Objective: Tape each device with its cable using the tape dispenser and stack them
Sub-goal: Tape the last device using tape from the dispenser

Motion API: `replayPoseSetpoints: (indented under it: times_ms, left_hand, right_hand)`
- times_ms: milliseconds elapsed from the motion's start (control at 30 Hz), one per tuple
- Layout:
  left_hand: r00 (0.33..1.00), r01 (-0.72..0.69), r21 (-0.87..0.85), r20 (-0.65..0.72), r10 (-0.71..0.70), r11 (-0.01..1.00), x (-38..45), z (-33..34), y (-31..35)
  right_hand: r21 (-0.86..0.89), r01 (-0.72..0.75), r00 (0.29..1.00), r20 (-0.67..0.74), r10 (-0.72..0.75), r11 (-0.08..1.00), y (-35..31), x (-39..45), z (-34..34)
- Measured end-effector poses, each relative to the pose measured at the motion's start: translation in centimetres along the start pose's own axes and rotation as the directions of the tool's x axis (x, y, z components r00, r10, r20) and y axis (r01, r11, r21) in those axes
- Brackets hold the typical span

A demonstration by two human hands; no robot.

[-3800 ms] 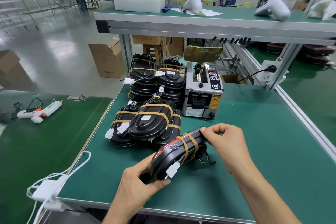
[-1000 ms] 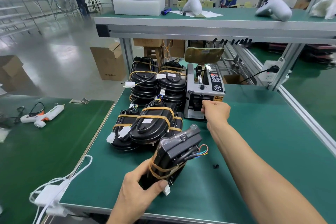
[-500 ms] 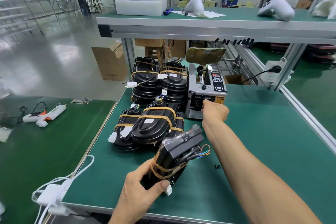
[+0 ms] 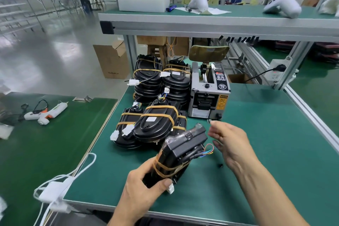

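Over the green worktop (image 4: 266,134) I note the black, rigid, seemingly weighty plastic device (image 4: 180,154) gripped low, across its tape bands, by my left hand (image 4: 145,194); right hand (image 4: 231,143) hovers loose beside its fragile wires (image 4: 208,149).

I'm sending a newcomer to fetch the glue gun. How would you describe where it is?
Look at the lower green table left of the main bench. The glue gun lies near its far edge, a white pistol shape with an orange trigger and black cord, unlike the white cables at the near corner.
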State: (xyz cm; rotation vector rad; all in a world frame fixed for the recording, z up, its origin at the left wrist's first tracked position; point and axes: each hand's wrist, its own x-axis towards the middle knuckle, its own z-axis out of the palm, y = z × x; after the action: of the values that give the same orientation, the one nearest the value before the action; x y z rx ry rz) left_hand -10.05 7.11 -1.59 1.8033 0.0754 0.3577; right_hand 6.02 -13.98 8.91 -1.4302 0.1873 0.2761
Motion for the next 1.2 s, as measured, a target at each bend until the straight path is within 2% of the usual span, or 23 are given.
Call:
replayPoseSetpoints:
  times_ms: [67,133,200,433,1200]
  left_hand:
    - [1.000,-0.003,0.006,-0.009,0.003,1.000,0.0,0.0,-0.1]
    - [1.000,-0.010,0.008,-0.007,0.010,1.000,0.0,0.0,0.0]
    - [1.000,-0.016,0.013,-0.002,0.016,1.000,0.0,0.0,-0.1]
    - [1.000,-0.014,0.022,-0.012,0.014,1.000,-0.1,0.1,0.4]
    - [0.999,-0.044,0.005,-0.016,0.045,0.999,-0.1,0.1,1.6]
  right_hand:
    - [0.051,0.057,0.988,0.140,-0.064,0.997,-1.8,-3.0,-0.5]
    - [0.033,0.110,0.955,0.272,-0.115,0.993,-3.2,-5.8,-0.1]
    - [-0.033,0.157,0.939,0.315,-0.138,0.987,-3.6,-7.1,0.4]
    - [-0.082,0.244,0.931,0.297,-0.210,0.966,-3.0,-7.2,1.3]
    - [-0.083,0.289,0.945,0.184,-0.271,0.954,-1.0,-7.0,1.8]
